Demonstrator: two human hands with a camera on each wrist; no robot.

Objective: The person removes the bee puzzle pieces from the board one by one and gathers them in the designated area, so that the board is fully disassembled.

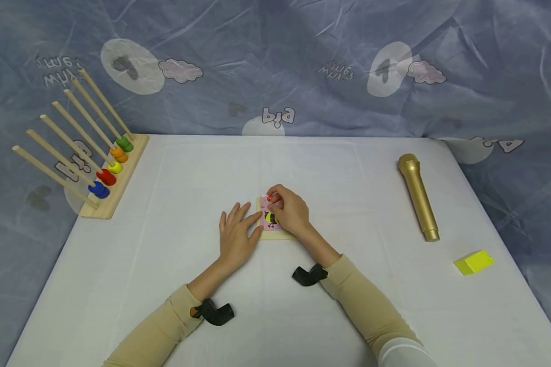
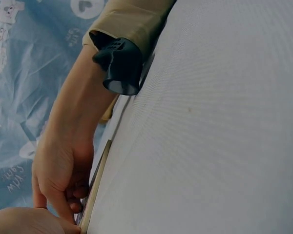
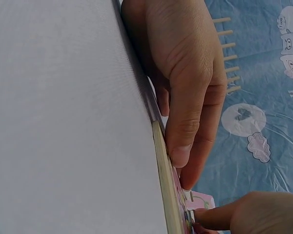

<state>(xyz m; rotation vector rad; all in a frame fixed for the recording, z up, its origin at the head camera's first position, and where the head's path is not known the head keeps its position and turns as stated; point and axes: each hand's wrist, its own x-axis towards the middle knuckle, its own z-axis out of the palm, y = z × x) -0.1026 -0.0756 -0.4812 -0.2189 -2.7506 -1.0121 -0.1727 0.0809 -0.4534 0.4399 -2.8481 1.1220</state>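
A small wooden puzzle board (image 1: 277, 235) with a pink picture of a bee (image 1: 270, 218) lies flat on the table. My right hand (image 1: 291, 211) is over its upper right part, thumb and forefinger pinching a pink puzzle piece (image 3: 203, 199) that tilts up off the board in the right wrist view. My left hand (image 1: 239, 237) rests at the board's left side, fingers spread, with forefinger and thumb touching its edge. The right hand covers much of the picture. From the left wrist, the board (image 2: 95, 187) shows edge-on.
A wooden bead rack (image 1: 128, 178) with upright pegs and coloured beads stands at the left back. To the right lie a gold toy microphone (image 1: 419, 199) and a yellow block (image 1: 474, 262). A printed grey-blue cloth (image 1: 275, 66) hangs behind the white table (image 1: 202, 173).
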